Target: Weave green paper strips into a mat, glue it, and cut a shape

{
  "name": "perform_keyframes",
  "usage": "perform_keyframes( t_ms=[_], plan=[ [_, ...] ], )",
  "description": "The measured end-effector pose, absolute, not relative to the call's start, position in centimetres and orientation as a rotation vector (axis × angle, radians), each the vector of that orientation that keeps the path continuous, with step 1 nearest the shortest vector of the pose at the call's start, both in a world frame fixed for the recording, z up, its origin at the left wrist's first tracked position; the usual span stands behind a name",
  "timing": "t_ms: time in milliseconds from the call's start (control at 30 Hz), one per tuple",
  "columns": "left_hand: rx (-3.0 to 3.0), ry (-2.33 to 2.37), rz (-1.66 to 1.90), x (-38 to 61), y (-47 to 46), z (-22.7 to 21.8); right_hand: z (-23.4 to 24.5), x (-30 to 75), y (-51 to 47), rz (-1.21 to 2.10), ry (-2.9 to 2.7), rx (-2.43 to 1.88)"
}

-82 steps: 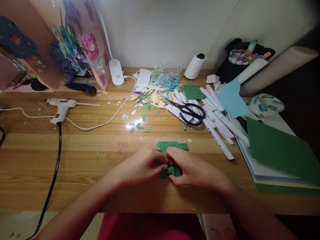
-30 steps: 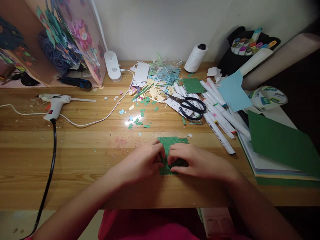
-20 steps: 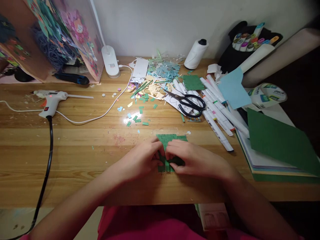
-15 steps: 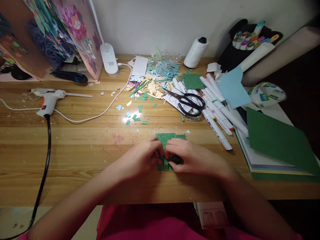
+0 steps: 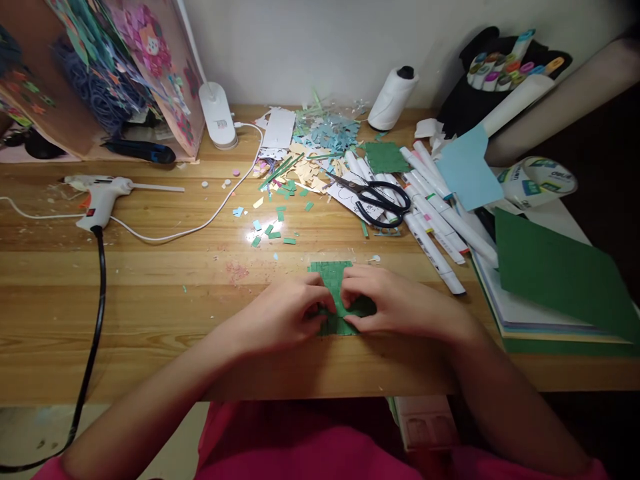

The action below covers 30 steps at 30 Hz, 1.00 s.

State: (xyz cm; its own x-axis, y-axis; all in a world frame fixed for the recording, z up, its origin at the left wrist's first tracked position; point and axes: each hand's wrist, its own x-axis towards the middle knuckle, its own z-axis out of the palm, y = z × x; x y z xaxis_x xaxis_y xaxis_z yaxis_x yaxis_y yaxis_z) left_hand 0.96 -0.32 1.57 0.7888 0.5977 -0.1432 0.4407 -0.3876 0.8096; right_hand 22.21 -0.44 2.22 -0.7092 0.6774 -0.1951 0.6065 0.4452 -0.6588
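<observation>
A mat of woven green paper strips (image 5: 331,272) lies flat near the front edge of the wooden desk. My left hand (image 5: 295,303) rests on its left side, fingers curled and pinched down at the strips. My right hand (image 5: 377,300) is over its right side, thumb and fingertips bent in a pinch on the green paper. A narrow gap between the two hands shows the middle of the mat. The edges of the mat under both hands are hidden, and the exact strip each hand pinches is hard to make out.
Beyond the hands lie small green paper scraps (image 5: 289,241), black-handled scissors (image 5: 385,200), several white markers (image 5: 435,257) and another green woven square (image 5: 386,157). At left sits a hot glue gun (image 5: 100,200) with its black cord; at right, stacked paper under a green sheet (image 5: 560,273).
My hands have drawn slightly apart, the right one shifting right. More of the mat's middle shows between them, and the strip end that stuck out at the upper right is no longer visible.
</observation>
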Motion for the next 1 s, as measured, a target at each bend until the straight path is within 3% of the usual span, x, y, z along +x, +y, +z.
perform_keyframes(
  t_ms=[1000],
  plan=[
    [2.004,0.815,0.179,0.3,-0.1,1.7,2.2,21.5,-0.8,1.055,-2.64,-1.172]
  ],
)
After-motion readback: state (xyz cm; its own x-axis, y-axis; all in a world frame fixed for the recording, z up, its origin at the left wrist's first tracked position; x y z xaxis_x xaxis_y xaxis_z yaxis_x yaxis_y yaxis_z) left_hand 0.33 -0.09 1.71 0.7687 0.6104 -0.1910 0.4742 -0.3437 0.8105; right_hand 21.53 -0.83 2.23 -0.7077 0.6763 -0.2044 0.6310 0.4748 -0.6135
